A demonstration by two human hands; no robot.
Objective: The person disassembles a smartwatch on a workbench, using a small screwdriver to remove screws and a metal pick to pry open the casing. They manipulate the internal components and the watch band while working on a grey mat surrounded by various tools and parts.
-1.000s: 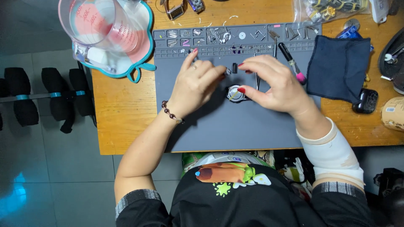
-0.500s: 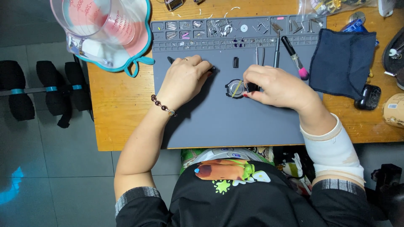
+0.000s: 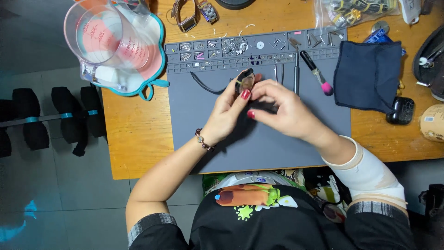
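Observation:
Both hands meet over the far middle of the grey work mat (image 3: 259, 148). Between their fingertips is a small dark watch case (image 3: 244, 80), tilted up on edge above the mat. My left hand (image 3: 225, 115) pinches it from the left with thumb and fingers. A thin black strap (image 3: 203, 84) curves away from that hand to the left and lies on the mat. From the right, my right hand (image 3: 289, 110) grips the case, its fingers curled under it. A bead bracelet is on my left wrist.
Tweezers (image 3: 277, 71), a screwdriver (image 3: 296, 69) and a pink-tipped brush (image 3: 317, 74) lie just beyond the hands. Small parts fill the mat's far compartments (image 3: 217, 48). A clear measuring jug (image 3: 108, 37) stands far left, a dark blue cloth (image 3: 370, 76) right. Dumbbells (image 3: 46, 120) lie on the floor.
The watch case has come up off the mat and away from me. My left hand picked up the black strap and joined my right hand at the case.

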